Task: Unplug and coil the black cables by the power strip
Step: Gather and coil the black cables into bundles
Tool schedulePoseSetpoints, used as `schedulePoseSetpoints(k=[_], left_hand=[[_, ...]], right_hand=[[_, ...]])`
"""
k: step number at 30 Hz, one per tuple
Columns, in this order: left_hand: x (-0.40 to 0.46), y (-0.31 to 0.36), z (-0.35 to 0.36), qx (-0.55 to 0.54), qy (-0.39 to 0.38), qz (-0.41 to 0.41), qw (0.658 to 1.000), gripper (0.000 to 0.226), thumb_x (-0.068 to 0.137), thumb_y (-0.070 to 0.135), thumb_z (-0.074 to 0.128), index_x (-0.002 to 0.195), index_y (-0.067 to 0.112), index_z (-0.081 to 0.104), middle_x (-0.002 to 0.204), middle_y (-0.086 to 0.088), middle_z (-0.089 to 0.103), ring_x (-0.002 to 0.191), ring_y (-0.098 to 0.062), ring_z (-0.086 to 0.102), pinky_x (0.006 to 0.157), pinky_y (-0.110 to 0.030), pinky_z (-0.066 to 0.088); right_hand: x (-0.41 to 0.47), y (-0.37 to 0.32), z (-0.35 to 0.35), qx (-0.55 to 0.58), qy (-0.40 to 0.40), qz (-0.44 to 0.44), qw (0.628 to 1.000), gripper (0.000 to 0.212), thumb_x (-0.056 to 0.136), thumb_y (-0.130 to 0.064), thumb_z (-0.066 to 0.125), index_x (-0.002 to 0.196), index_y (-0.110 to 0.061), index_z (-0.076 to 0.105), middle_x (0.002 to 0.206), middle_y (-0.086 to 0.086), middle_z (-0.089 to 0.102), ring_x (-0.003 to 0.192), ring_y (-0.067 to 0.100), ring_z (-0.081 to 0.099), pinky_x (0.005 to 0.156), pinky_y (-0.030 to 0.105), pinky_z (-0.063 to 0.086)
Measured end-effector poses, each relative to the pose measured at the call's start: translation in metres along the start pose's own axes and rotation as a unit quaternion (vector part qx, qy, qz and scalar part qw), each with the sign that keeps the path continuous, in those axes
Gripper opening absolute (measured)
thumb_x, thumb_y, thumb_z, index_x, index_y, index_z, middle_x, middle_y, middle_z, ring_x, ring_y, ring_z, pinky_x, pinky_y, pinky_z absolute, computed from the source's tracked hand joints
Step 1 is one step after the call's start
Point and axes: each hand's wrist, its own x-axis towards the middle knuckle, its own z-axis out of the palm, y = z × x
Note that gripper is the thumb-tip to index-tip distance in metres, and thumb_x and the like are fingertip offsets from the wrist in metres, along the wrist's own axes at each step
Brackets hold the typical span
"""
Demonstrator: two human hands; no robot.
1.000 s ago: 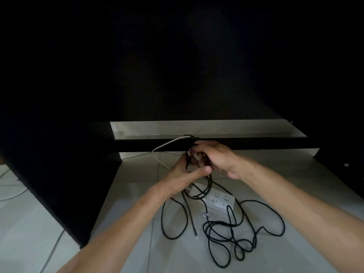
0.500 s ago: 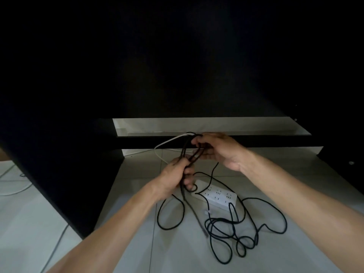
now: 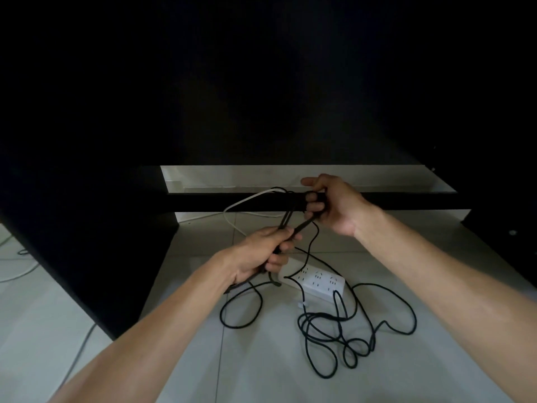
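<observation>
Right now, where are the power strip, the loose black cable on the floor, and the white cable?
power strip point(image 3: 321, 282), head view, bare top face.
loose black cable point(image 3: 328, 334), head view, tangled loops on the floor.
white cable point(image 3: 247, 199), head view, raised bend.

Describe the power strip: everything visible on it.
The power strip is a white, plastic-looking rectangular block lying flat on the pale tiled floor, angled with its far end toward the left hand, which hides that end. Several rows of socket slots show on its top face. No plug is visibly seated in them. Black cable loops lie across its near edge and beside it.
</observation>
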Motion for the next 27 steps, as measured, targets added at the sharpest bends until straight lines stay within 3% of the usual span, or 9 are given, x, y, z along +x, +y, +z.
schedulePoseSetpoints(k=[3,7,9,13,15,18,21,24,27], left_hand=[[0.002,-0.002,0.004,0.001,-0.004,0.005,1.0,0.029,0.104,0.035,0.038,0.102,0.011,0.054,0.064,0.006,0.033,0.044,-0.004,0.024,0.039,-0.017,0.019],[0.003,-0.009,0.009,-0.002,-0.012,0.001,1.0,0.02,0.104,0.022,0.041,0.1,0.008,0.054,0.065,0.003,0.047,0.063,-0.013,0.051,0.06,-0.021,0.048],[0.003,-0.011,0.007,0.029,-0.011,-0.01,0.999,0.019,0.104,0.018,0.04,0.1,0.007,0.055,0.069,0.0,0.052,0.076,-0.019,0.059,0.068,-0.019,0.053],[0.004,-0.017,0.011,0.043,0.068,0.011,0.997,0.02,0.103,0.023,0.037,0.093,0.012,0.052,0.059,0.005,0.036,0.046,-0.011,0.037,0.047,-0.026,0.042],[0.003,-0.02,0.013,0.05,0.093,0.016,0.994,0.031,0.102,0.041,0.035,0.083,0.019,0.048,0.058,0.007,0.031,0.043,-0.009,0.024,0.04,-0.022,0.021],[0.005,-0.025,0.012,0.044,0.068,0.015,0.997,0.042,0.101,0.053,0.028,0.075,0.023,0.043,0.057,0.007,0.031,0.043,-0.008,0.021,0.041,-0.021,0.014],[0.01,-0.03,0.012,0.025,0.071,0.058,0.995,0.033,0.105,0.037,0.03,0.083,0.017,0.045,0.057,0.005,0.042,0.041,-0.008,0.03,0.04,-0.021,0.027],[0.015,-0.031,0.01,0.01,0.083,0.099,0.992,0.025,0.106,0.02,0.033,0.097,0.008,0.053,0.062,0.002,0.045,0.049,-0.011,0.046,0.059,-0.029,0.053],[0.013,-0.028,0.013,0.066,0.099,0.082,0.99,0.027,0.106,0.023,0.035,0.1,0.012,0.059,0.063,0.004,0.037,0.045,-0.007,0.036,0.049,-0.026,0.047]], right_hand=[[0.0,0.001,0.005,-0.116,0.019,-0.059,0.991,0.025,0.1,-0.009,0.037,0.101,-0.012,0.062,0.062,-0.002,0.038,0.045,0.009,0.03,0.04,0.022,0.03],[0.002,0.005,0.012,-0.26,0.031,-0.127,0.957,0.024,0.101,-0.014,0.042,0.095,-0.018,0.065,0.07,0.0,0.045,0.052,0.011,0.036,0.039,0.02,0.031],[0.0,0.008,0.011,-0.296,0.022,-0.144,0.944,0.02,0.1,-0.016,0.047,0.098,-0.018,0.066,0.073,0.0,0.048,0.057,0.011,0.041,0.041,0.021,0.034],[0.001,0.009,0.008,-0.32,0.009,-0.188,0.928,0.02,0.099,-0.012,0.05,0.098,-0.016,0.069,0.078,0.0,0.055,0.069,0.011,0.051,0.05,0.024,0.046],[0.002,0.009,0.005,-0.34,0.011,-0.204,0.918,0.019,0.098,-0.011,0.052,0.097,-0.018,0.07,0.079,-0.004,0.059,0.074,0.009,0.055,0.062,0.024,0.048],[0.003,0.013,0.002,-0.363,-0.001,-0.218,0.906,0.018,0.099,-0.01,0.053,0.102,-0.016,0.07,0.076,-0.007,0.06,0.071,0.003,0.056,0.066,0.019,0.047],[0.004,0.013,-0.005,-0.345,-0.002,-0.222,0.912,0.016,0.099,-0.009,0.054,0.105,-0.012,0.069,0.078,-0.002,0.064,0.067,-0.002,0.059,0.064,0.015,0.049],[0.004,0.012,-0.012,-0.339,-0.005,-0.229,0.912,0.014,0.099,-0.009,0.055,0.106,-0.01,0.068,0.081,0.002,0.069,0.061,-0.008,0.06,0.061,0.011,0.048],[0.004,0.013,-0.015,-0.368,-0.008,-0.254,0.894,0.014,0.099,-0.009,0.056,0.108,-0.009,0.068,0.084,0.002,0.071,0.061,-0.01,0.06,0.06,0.009,0.048]])
